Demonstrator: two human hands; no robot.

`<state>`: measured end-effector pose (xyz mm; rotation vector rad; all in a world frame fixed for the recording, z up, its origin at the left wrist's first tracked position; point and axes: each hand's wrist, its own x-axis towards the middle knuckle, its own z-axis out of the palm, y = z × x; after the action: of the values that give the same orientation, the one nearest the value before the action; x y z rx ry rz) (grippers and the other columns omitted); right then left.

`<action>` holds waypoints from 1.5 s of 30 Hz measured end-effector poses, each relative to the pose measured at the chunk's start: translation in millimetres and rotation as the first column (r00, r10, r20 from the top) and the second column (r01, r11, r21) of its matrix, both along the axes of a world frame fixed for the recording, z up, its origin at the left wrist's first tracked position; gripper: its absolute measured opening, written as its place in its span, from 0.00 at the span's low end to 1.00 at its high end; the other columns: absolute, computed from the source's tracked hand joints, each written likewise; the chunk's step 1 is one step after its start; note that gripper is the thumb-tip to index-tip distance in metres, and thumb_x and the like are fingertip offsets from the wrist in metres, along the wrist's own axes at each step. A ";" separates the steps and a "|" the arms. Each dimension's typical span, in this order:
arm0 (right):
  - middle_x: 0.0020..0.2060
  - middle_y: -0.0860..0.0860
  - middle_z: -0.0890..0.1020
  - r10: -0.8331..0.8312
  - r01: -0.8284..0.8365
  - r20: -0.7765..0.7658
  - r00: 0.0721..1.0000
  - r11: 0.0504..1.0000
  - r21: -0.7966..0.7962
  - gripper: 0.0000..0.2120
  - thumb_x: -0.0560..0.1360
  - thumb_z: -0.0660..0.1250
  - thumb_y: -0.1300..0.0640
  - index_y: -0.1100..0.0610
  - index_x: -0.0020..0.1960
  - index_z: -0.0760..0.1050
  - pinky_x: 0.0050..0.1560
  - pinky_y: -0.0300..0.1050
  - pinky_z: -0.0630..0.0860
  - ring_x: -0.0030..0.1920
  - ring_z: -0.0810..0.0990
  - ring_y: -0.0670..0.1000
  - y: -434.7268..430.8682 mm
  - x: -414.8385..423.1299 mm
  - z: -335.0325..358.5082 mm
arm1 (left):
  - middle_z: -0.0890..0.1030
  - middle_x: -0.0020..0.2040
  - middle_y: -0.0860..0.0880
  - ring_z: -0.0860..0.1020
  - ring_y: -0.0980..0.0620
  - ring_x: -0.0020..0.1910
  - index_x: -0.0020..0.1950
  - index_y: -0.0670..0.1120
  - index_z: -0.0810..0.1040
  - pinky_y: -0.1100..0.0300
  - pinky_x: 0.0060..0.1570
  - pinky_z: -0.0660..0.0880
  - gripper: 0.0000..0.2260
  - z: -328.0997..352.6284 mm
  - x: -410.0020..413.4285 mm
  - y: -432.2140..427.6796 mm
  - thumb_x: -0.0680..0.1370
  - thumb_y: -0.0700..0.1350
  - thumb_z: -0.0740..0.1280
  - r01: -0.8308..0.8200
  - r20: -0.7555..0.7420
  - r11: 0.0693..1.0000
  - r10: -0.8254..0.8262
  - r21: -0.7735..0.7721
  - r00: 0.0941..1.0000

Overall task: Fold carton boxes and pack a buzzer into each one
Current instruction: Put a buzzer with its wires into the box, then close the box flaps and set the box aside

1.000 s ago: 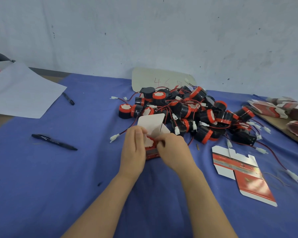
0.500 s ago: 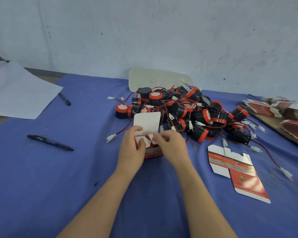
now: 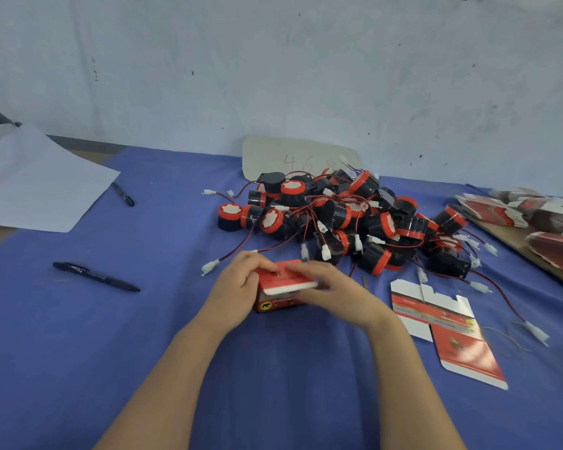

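**A:** What fills the view?

**B:** A tabletop (image 3: 78, 352) under a blue cloth, set against a pale, scuffed wall. A large white sheet of paper (image 3: 36, 186) lies at the far left. A tangled pile of buzzers (image 3: 338, 216), black and red drums with thin wires and white plugs, sits in the middle toward the back. A loose stack of flat cartons (image 3: 533, 216) lies at the right edge, and a single flat carton (image 3: 449, 329), red and white, lies alone just right of the arms.

**A:** Where is the box being worked on?

**B:** The box (image 3: 283, 284), small and red, stands on the cloth just in front of the pile, between the two hands. Its lid is folded down over the top, with a white edge showing at the front.

**A:** And the hands?

**B:** The left hand (image 3: 238, 287) grips the box's left side, its fingers (image 3: 260, 263) curled over the top edge. The right hand (image 3: 342, 293) comes in from the right with its fingers (image 3: 309, 271) laid across the lid and touching it. Motion blur hides whether they clasp the lid or only press on it.

**A:** Anything smaller?

**B:** Two black pens: the near pen (image 3: 95, 277) lies well left of the hands, and the far pen (image 3: 123, 194) lies beside the paper.
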<state>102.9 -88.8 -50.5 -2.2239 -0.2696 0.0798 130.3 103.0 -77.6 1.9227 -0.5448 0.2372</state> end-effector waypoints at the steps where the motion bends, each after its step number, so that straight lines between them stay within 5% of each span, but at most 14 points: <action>1: 0.69 0.46 0.65 0.047 -0.046 -0.085 0.995 0.999 0.015 0.23 0.76 0.69 0.58 0.47 0.70 0.70 0.59 0.33 0.69 0.60 0.70 0.37 -3.7 -1.8 -0.2 | 0.76 0.53 0.54 0.72 0.71 0.53 0.46 0.49 0.80 0.73 0.57 0.68 0.20 1.0 0.7 2.0 0.78 0.29 0.54 0.016 -0.057 0.999 -0.019 -0.051 0.998; 3: 0.68 0.40 0.63 0.066 -0.057 -0.116 0.991 0.996 0.075 0.24 0.75 0.69 0.55 0.46 0.70 0.69 0.57 0.25 0.66 0.63 0.66 0.33 -5.8 -3.0 -0.9 | 0.79 0.54 0.56 0.74 0.70 0.54 0.46 0.49 0.82 0.67 0.58 0.71 0.17 3.5 -0.3 3.0 0.80 0.35 0.56 0.056 -0.155 0.989 -0.078 -0.138 0.985; 5: 0.65 0.40 0.70 0.061 -0.053 -0.057 0.997 0.989 0.135 0.21 0.76 0.69 0.56 0.44 0.67 0.71 0.56 0.26 0.69 0.62 0.72 0.37 -4.6 -2.6 -1.9 | 0.76 0.57 0.60 0.72 0.71 0.56 0.53 0.53 0.80 0.67 0.58 0.71 0.07 2.1 -2.7 3.5 0.80 0.49 0.62 0.113 -0.156 0.991 -0.124 -0.077 0.980; 7: 0.62 0.40 0.75 0.017 -0.015 -0.013 1.000 0.992 0.124 0.21 0.75 0.70 0.54 0.42 0.65 0.70 0.56 0.30 0.72 0.60 0.75 0.38 -3.1 -3.2 -2.2 | 0.69 0.62 0.63 0.67 0.69 0.60 0.63 0.57 0.74 0.71 0.59 0.68 0.21 -1.6 -3.5 3.3 0.72 0.62 0.64 0.151 -0.134 0.982 -0.135 0.118 0.982; 9: 0.62 0.41 0.75 -0.060 0.058 0.030 0.998 0.996 0.072 0.23 0.74 0.71 0.51 0.43 0.67 0.70 0.59 0.37 0.74 0.59 0.76 0.41 -2.2 -2.1 -4.9 | 0.67 0.62 0.65 0.64 0.68 0.62 0.67 0.58 0.71 0.71 0.60 0.65 0.28 -2.5 -3.5 1.8 0.69 0.65 0.63 0.107 -0.066 0.972 -0.095 0.207 0.993; 12: 0.57 0.42 0.78 -0.126 0.121 0.116 0.985 0.991 0.049 0.20 0.74 0.71 0.50 0.44 0.65 0.73 0.57 0.39 0.75 0.55 0.77 0.42 1.1 -0.2 -9.1 | 0.68 0.59 0.66 0.65 0.65 0.64 0.67 0.53 0.74 0.66 0.63 0.66 0.27 -2.1 -1.8 1.5 0.70 0.62 0.64 0.043 0.018 0.982 -0.048 0.183 0.999; 15: 0.51 0.37 0.79 -0.172 0.160 0.157 0.973 0.983 0.086 0.15 0.73 0.70 0.48 0.42 0.60 0.76 0.49 0.27 0.72 0.50 0.77 0.36 3.6 0.6 -9.5 | 0.73 0.62 0.60 0.67 0.63 0.66 0.66 0.51 0.76 0.64 0.64 0.67 0.24 -4.1 -0.2 0.1 0.73 0.60 0.63 0.009 0.056 0.985 -0.019 0.173 0.998; 21: 0.50 0.38 0.80 -0.234 0.211 0.201 0.951 0.969 0.129 0.14 0.74 0.69 0.45 0.44 0.59 0.77 0.46 0.26 0.72 0.49 0.78 0.37 10.9 3.5 -15.3 | 0.78 0.59 0.57 0.67 0.81 0.53 0.63 0.50 0.79 0.78 0.52 0.68 0.24 -5.1 -0.9 -4.9 0.74 0.61 0.59 -0.019 0.050 0.997 0.015 0.080 0.999; 28: 0.47 0.44 0.81 -0.352 0.294 0.254 0.901 0.926 0.238 0.15 0.74 0.69 0.45 0.45 0.59 0.76 0.44 0.29 0.73 0.47 0.79 0.44 20.0 7.8 -23.7 | 0.78 0.57 0.55 0.77 0.59 0.54 0.62 0.50 0.78 0.74 0.48 0.73 0.14 -7.5 -2.0 -8.2 0.78 0.51 0.66 -0.059 0.036 0.998 0.060 -0.009 0.998; 33: 0.54 0.42 0.80 -0.368 0.307 0.209 0.906 0.912 0.273 0.19 0.75 0.67 0.44 0.46 0.65 0.74 0.47 0.26 0.71 0.53 0.77 0.43 22.5 9.3 -27.6 | 0.77 0.60 0.54 0.76 0.57 0.57 0.64 0.50 0.76 0.70 0.52 0.74 0.14 -6.0 -4.0 -9.3 0.79 0.47 0.65 -0.051 0.032 0.999 0.051 0.001 0.998; 40: 0.42 0.36 0.79 -0.411 0.325 0.200 0.889 0.877 0.355 0.14 0.76 0.66 0.47 0.45 0.61 0.76 0.40 0.22 0.69 0.43 0.77 0.31 34.4 9.7 -26.2 | 0.76 0.58 0.52 0.76 0.53 0.56 0.61 0.50 0.73 0.68 0.49 0.75 0.09 -2.5 -8.0 -18.0 0.82 0.46 0.59 -0.092 -0.056 0.988 0.086 -0.121 0.995; 45: 0.44 0.35 0.78 -0.406 0.312 0.186 0.895 0.866 0.390 0.13 0.77 0.66 0.49 0.48 0.62 0.77 0.39 0.22 0.69 0.42 0.77 0.29 42.6 10.3 -26.1 | 0.71 0.63 0.51 0.71 0.49 0.62 0.64 0.49 0.67 0.52 0.61 0.72 0.10 -2.2 -11.2 -25.4 0.83 0.46 0.55 -0.137 -0.117 0.974 0.117 -0.178 0.986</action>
<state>113.2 -46.2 -76.6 -1.8850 0.0014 -0.4418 119.1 77.6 -79.8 1.7782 -0.3175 0.2578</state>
